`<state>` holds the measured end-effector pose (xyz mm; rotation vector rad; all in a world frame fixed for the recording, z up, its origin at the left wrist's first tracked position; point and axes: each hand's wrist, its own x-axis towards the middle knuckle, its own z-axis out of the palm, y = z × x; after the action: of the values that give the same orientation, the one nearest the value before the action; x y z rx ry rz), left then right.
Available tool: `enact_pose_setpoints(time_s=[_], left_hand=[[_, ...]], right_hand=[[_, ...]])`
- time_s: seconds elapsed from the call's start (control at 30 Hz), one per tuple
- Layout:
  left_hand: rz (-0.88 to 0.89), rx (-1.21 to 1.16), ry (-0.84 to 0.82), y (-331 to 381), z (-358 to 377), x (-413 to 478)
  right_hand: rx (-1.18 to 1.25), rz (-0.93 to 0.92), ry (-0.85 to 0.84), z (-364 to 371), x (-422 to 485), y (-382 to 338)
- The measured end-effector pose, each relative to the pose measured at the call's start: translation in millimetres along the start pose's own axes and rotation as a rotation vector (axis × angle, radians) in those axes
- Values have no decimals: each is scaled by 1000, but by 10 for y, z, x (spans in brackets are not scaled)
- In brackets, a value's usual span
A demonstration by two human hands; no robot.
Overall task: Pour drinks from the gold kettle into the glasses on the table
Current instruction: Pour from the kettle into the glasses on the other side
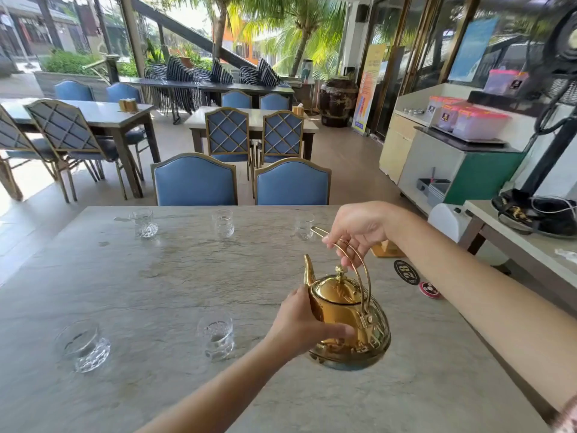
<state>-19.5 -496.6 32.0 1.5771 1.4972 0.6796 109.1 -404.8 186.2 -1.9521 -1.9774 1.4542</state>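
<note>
The gold kettle (346, 317) stands on the grey stone table (156, 276), right of centre, spout pointing away and left. My left hand (299, 323) clasps its body from the left side. My right hand (359, 229) pinches the top of its thin wire handle. Three clear glasses stand along the far edge: one at the left (144, 223), one in the middle (223, 224), one at the right (304, 227). Two more sit near me, one at the left (83, 345) and one beside the kettle (217, 334). The nearby one holds a little liquid.
Two blue chairs (292, 182) stand tucked at the table's far side. Round coasters (406, 271) and a small wooden holder (387, 248) lie at the right edge under my right arm. A side table with dark gear (537, 214) stands to the right.
</note>
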Motion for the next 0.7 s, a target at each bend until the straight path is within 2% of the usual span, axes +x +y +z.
enact_pose_setpoints(time_s=[0.37, 0.7], left_hand=[[11, 132, 165, -643, -1332, 485], [-62, 150, 55, -1424, -1827, 941]], right_hand=[[161, -139, 125, 644, 634, -1043], [211, -103, 228, 1226, 1558, -1338]])
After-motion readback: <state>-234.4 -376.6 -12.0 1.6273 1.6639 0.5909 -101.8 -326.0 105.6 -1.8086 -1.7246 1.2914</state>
